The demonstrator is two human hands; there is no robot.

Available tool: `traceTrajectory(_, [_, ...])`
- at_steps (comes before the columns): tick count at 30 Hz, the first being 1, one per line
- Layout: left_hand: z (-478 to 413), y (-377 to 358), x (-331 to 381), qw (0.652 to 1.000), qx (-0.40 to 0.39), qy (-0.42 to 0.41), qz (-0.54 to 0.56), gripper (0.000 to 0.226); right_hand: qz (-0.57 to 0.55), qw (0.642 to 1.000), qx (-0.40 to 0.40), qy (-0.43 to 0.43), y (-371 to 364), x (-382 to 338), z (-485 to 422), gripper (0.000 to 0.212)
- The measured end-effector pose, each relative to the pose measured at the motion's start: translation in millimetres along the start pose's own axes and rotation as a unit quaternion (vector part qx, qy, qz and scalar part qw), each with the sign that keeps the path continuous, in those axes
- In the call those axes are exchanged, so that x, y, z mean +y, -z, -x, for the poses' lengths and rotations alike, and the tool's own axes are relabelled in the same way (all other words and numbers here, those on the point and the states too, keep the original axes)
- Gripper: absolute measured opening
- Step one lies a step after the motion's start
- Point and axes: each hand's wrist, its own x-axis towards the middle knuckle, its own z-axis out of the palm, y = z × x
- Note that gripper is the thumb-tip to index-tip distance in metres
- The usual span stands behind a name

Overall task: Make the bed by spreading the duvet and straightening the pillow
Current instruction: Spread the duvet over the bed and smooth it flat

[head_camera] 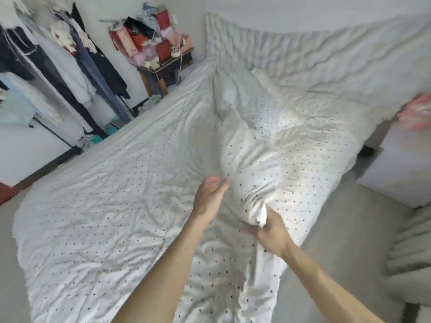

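Soft, even light is filling the room, glowing brightest on the duvet ahead of me. Shallow shadows are sitting in its creases. The wide lens is bending the edges, and blur is smearing my right hand and a pink object at the right.

White walls enclose a bedroom in soft, even light. At left, a clothes rack hangs dark and pale garments. Beside a tufted white headboard, a small dark table holds red and pink boxes.
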Motion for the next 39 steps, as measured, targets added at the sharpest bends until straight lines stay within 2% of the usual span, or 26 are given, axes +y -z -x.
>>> traceTrajectory(2, [-22.4, -43.3, 27.5, 0.989, -0.112, 0.017, -0.1, 0.103, 0.004, 0.998, -0.03, -0.058, -3.0, 31.1, 26.8, 0.036])
traceTrajectory(3, [-29.2, -64.9, 32.4, 0.969, -0.16, 0.037, -0.184, 0.115, -0.009, 0.997, -0.022, -0.077, -1.3, 43.1, 33.3, 0.038])
traceTrajectory(4, [-35.1, -89.2, 33.9, 0.94, -0.182, 0.042, -0.287, 0.116, -0.018, 0.995, -0.007, -0.095, 6.3, 55.6, 33.7, 0.04])
traceTrajectory(6, [-43.7, -126.2, 25.4, 0.879, -0.163, 0.015, -0.447, 0.09, -0.019, 0.99, 0.007, -0.14, 18.3, 67.8, 28.5, 0.04])
traceTrajectory(8, [-46.3, -149.2, 17.7, 0.851, -0.148, -0.01, -0.504, 0.057, -0.022, 0.987, -0.007, -0.161, 21.8, 77.6, 25.0, 0.043])
traceTrajectory(10, [-59.5, -162.9, 13.9, 0.834, -0.144, -0.026, -0.532, 0.035, -0.055, 0.982, -0.013, -0.18, 20.8, 87.0, 20.3, 0.049])
traceTrajectory(12, [-75.2, -159.5, 9.9, 0.845, -0.131, -0.025, -0.517, 0.03, -0.102, 0.973, -0.019, -0.208, 21.3, 94.0, 11.9, 0.05])
traceTrajectory(14, [-92.4, -147.5, 6.3, 0.895, -0.132, 0.031, -0.425, 0.027, -0.201, 0.949, -0.026, -0.242, 27.3, 104.2, -1.1, 0.04])
traceTrajectory(15, [-104.4, -141.3, 3.9, 0.918, -0.142, 0.058, -0.366, 0.021, -0.265, 0.925, -0.019, -0.271, 32.9, 108.0, -13.2, 0.037])
traceTrajectory(17, [-119.8, -131.9, 7.0, 0.944, -0.166, 0.089, -0.269, 0.008, -0.378, 0.859, 0.032, -0.344, 44.9, 114.0, -39.9, 0.048])
traceTrajectory(20, [-136.3, -123.2, 16.9, 0.963, -0.216, 0.105, -0.126, 0.025, -0.492, 0.758, 0.087, -0.42, 56.5, 122.0, -97.1, 0.078])
traceTrajectory(22, [-140.6, -119.7, 17.6, 0.958, -0.251, 0.119, -0.072, 0.026, -0.551, 0.722, 0.07, -0.412, 68.8, 120.5, -127.4, 0.088])
traceTrajectory(23, [-144.4, -115.7, 15.4, 0.955, -0.262, 0.13, -0.052, 0.025, -0.569, 0.718, 0.056, -0.397, 75.6, 117.7, -143.4, 0.082])
traceTrajectory(25, [-153.2, -109.6, 6.4, 0.949, -0.268, 0.164, -0.016, 0.025, -0.547, 0.738, 0.058, -0.391, 93.4, 105.5, -178.4, 0.05])
traceTrajectory(26, [-155.2, -107.5, 1.0, 0.947, -0.268, 0.178, -0.007, 0.026, -0.516, 0.758, 0.083, -0.39, 103.2, 96.4, -193.4, 0.036])
traceTrajectory(28, [-155.9, -110.3, -4.9, 0.946, -0.265, 0.185, -0.007, 0.027, -0.437, 0.817, 0.179, -0.331, 125.1, 76.6, -216.2, 0.036])
traceTrajectory(29, [-160.2, -118.9, 0.2, 0.95, -0.255, 0.18, -0.007, 0.027, -0.396, 0.85, 0.229, -0.26, 144.4, 62.1, -228.2, 0.035])
traceTrajectory(31, [-165.1, -154.1, 24.6, 0.958, -0.244, 0.152, 0.01, 0.024, -0.266, 0.919, 0.279, -0.081, 187.9, 31.0, -234.4, 0.036])
traceTrajectory(32, [-166.0, -174.7, 37.8, 0.963, -0.235, 0.132, 0.018, 0.023, -0.185, 0.941, 0.283, -0.007, 203.6, 21.0, -231.0, 0.039])
traceTrajectory(34, [-169.4, -230.9, 66.3, 0.973, -0.212, 0.092, 0.019, 0.028, -0.067, 0.948, 0.307, 0.053, 238.5, 26.6, -215.5, 0.047])
traceTrajectory(35, [-169.1, -256.1, 72.6, 0.975, -0.207, 0.078, 0.013, 0.031, -0.031, 0.943, 0.328, 0.048, 250.5, 41.9, -205.4, 0.049])
traceTrajectory(37, [-170.3, -296.9, 69.0, 0.971, -0.232, 0.058, -0.018, 0.041, 0.004, 0.929, 0.37, -0.016, 274.0, 95.3, -187.9, 0.054])
traceTrajectory(39, [-169.4, -323.8, 43.1, 0.956, -0.278, 0.039, -0.09, 0.055, 0.011, 0.915, 0.356, -0.189, 290.5, 173.1, -174.0, 0.057])
